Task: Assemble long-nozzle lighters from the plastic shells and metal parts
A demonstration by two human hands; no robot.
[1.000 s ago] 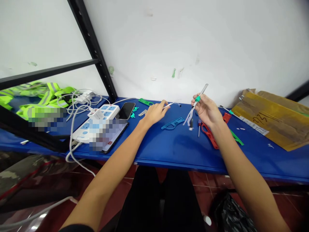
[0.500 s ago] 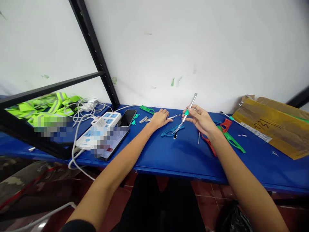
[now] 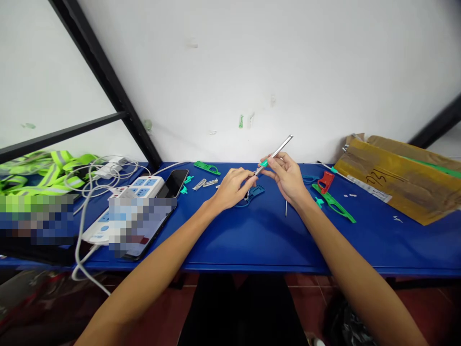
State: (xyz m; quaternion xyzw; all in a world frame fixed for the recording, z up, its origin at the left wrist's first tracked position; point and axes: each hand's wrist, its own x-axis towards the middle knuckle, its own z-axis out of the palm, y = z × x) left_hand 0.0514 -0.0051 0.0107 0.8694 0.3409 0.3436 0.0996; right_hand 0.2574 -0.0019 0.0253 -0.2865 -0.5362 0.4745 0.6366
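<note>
My right hand pinches a slim silver rod around its green collar, and the rod tilts up to the right. At its lower end the fingertips of my left hand are closed together. Thin wires at that end are mostly hidden by the fingers. Below both hands lies a blue plastic piece, partly covered by the left hand. Left of that hand are small silver metal pieces and a green plastic piece. A thin metal rod rests under my right wrist.
On the right are a red plastic piece, a long green one and a taped cardboard box. A white power strip, a phone and looped white cables stand left. A black rack post rises behind.
My left hand has left the tabletop and come right to the rod's lower end. The rod leans further over. The view has shifted to the right.
</note>
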